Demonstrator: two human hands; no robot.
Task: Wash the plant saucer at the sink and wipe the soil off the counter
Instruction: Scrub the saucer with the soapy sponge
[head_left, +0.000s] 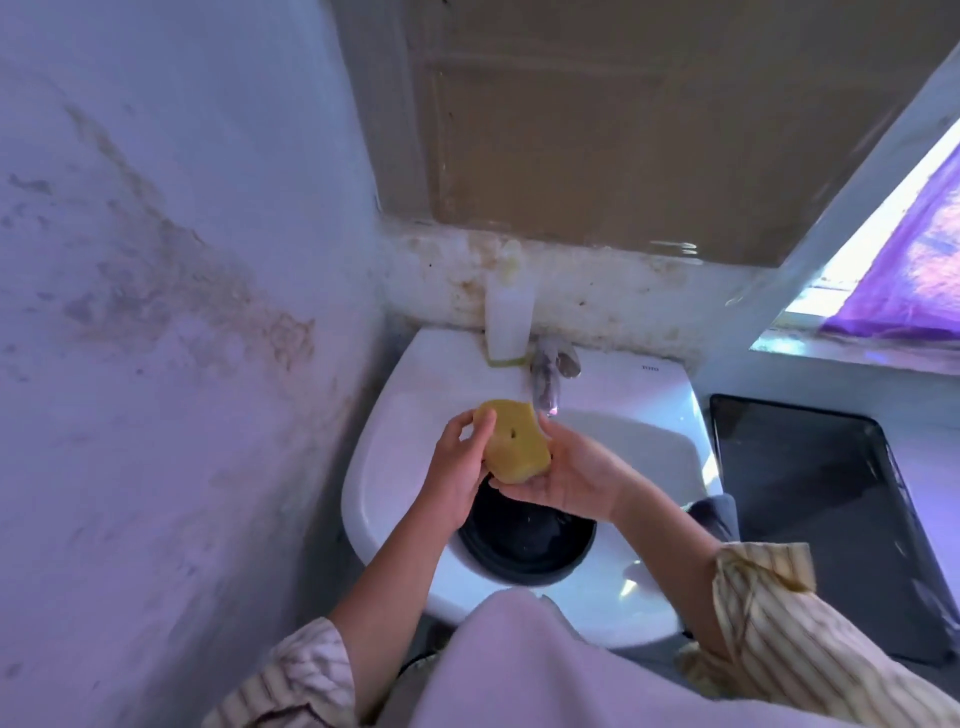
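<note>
A yellow sponge (514, 440) is held between both hands above the white sink (395, 467). My left hand (460, 467) grips its left edge with fingers curled over the top. My right hand (561, 475) cradles it from below and the right, thumb against its side. Beneath the hands, a round black plant saucer (524, 545) lies in the basin, partly hidden by my right hand. The chrome tap (548, 379) stands just behind the sponge.
A white bottle (508, 322) stands on the sink's back rim. A black tray (821, 499) lies on the counter to the right. A stained wall closes in on the left; a window ledge with purple cloth (909, 280) is at upper right.
</note>
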